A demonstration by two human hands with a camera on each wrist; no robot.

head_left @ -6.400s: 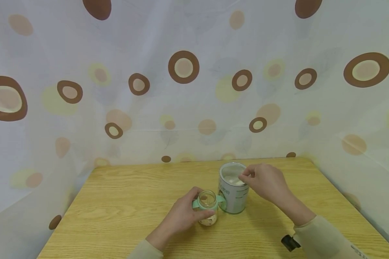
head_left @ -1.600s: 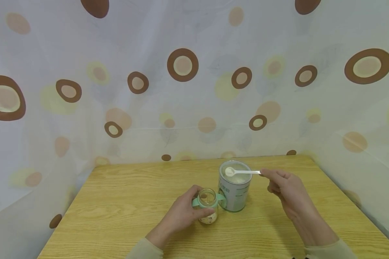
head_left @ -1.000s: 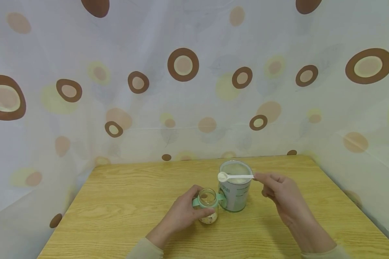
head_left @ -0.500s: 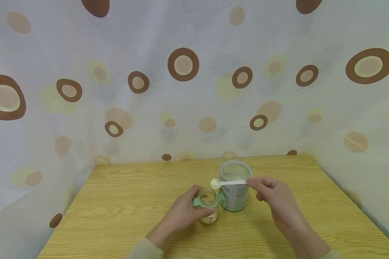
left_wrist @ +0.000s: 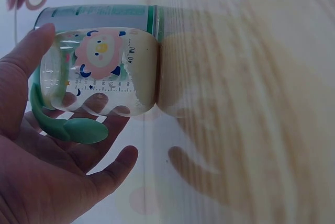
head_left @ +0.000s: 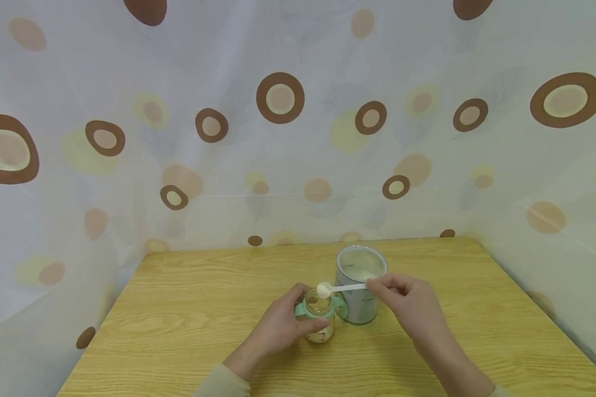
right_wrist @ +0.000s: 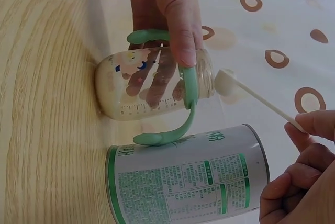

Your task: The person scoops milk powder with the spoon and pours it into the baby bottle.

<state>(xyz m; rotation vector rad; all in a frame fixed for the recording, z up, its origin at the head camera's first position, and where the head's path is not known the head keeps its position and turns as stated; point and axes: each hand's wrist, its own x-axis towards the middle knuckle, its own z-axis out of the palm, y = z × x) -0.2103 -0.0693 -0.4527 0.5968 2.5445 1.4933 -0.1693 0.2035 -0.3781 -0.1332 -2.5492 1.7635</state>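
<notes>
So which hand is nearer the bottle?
Left: the left hand grips the bottle, while the right hand is off to its right, holding the scoop just above the bottle.

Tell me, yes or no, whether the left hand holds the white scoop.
No, the right hand pinches the white scoop, while the left hand holds the green-handled bottle.

A hand could pass over the left of the table (head_left: 193, 309) or into the can (head_left: 360, 304) from behind — but the green handle (head_left: 339, 304) crowds the narrow gap beside it, the left hand (head_left: 280, 330) walls off the bottle's (head_left: 322, 316) left, and the scoop (head_left: 342, 288) and right hand (head_left: 416, 309) obstruct its mouth.
</notes>
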